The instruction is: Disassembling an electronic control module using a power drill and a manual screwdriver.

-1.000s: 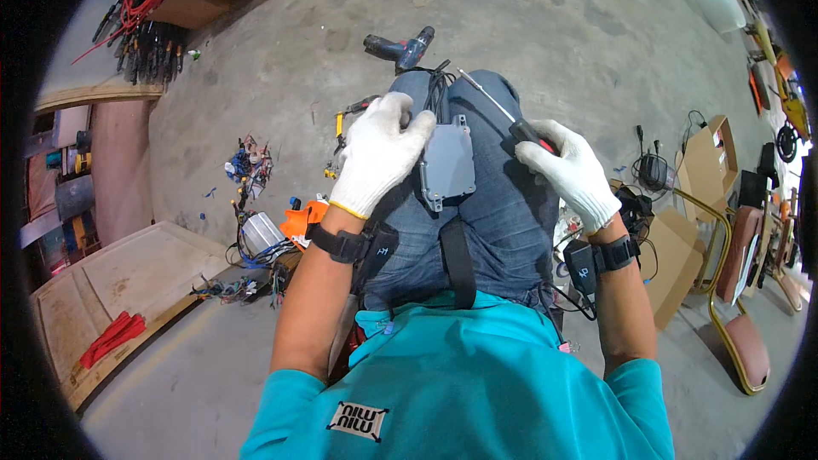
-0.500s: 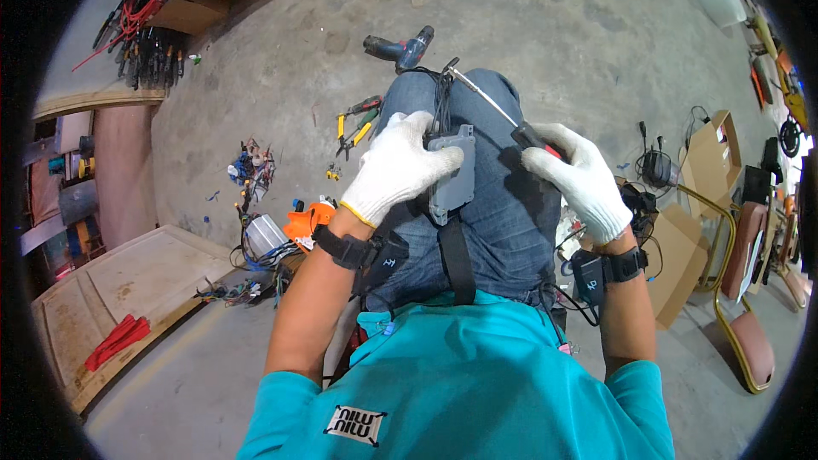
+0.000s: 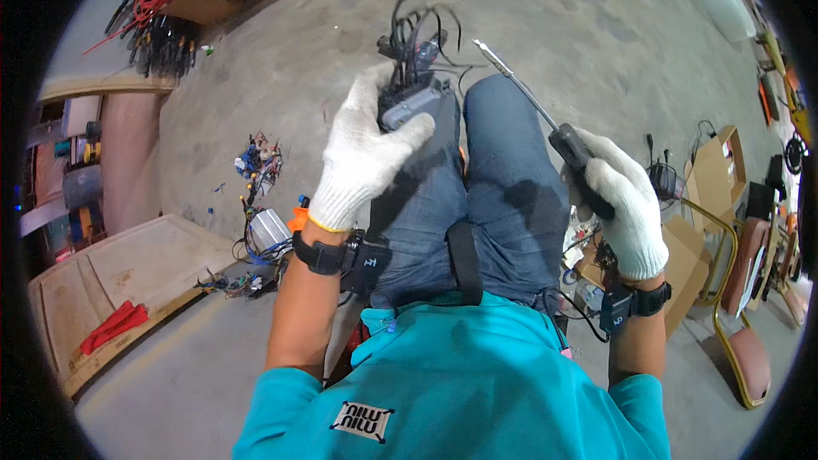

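In the head view, the left hand (image 3: 362, 158), covered by a white knit glove, is seen closed around a grey box-shaped device (image 3: 407, 106), with the thumb laid along its near face and the fingers wrapped behind it. The device is held raised above the left knee, and a bundle of black wires (image 3: 417, 25) is seen sprouting from its far end. The left forearm is bent upward from the lower edge, and a black band with a small unit (image 3: 341, 257) is worn at the wrist.

The right hand (image 3: 622, 204), gloved alike, is clenched around the black handle of a screwdriver (image 3: 545, 115). Its thin metal shaft is pointed up and to the left, across the right thigh, with the tip kept apart from the device. The right forearm is raised almost upright beside the right knee.

Both legs, clad in blue jeans (image 3: 477, 196), are stretched over a concrete floor (image 3: 298, 60). Cardboard boxes (image 3: 707, 179) are seen at the right.
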Available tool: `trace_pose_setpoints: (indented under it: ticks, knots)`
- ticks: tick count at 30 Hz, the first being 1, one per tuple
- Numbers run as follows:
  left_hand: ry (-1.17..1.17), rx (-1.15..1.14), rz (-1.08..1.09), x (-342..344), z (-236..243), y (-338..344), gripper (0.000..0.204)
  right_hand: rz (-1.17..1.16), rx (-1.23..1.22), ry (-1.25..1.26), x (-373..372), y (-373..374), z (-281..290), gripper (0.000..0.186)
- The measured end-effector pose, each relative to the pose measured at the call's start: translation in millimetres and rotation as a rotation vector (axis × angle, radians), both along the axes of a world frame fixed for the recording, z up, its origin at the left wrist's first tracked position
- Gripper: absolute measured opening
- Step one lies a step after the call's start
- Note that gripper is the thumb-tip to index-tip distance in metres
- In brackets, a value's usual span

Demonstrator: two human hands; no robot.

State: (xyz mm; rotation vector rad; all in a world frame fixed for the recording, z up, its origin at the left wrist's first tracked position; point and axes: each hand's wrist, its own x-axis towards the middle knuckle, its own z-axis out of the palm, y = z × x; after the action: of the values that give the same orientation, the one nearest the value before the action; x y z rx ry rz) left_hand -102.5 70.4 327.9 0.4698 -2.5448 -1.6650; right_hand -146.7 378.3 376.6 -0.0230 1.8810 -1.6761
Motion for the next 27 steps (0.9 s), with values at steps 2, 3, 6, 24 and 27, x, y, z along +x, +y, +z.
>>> trace_pose_setpoints:
  ticks: [2,3,6,24,27]
  knots:
    - [0.018,-0.065,0.023,-2,-5,-11,0.069,0.0,0.024,-0.031,2,-4,-2,0.05]
    - [-0.006,-0.056,0.023,-3,-9,-13,0.069,0.041,0.033,-0.043,3,-8,-3,0.05]
    - [-0.066,-0.064,0.014,-1,-26,-13,0.066,0.12,0.083,-0.049,8,-22,-17,0.052]
    - [-0.07,0.007,0.053,3,-37,-35,0.063,0.181,0.027,-0.22,36,-46,-31,0.047]
    - [-0.105,-0.123,0.062,10,-29,-40,0.063,0.191,0.018,-0.251,41,-46,-30,0.046]
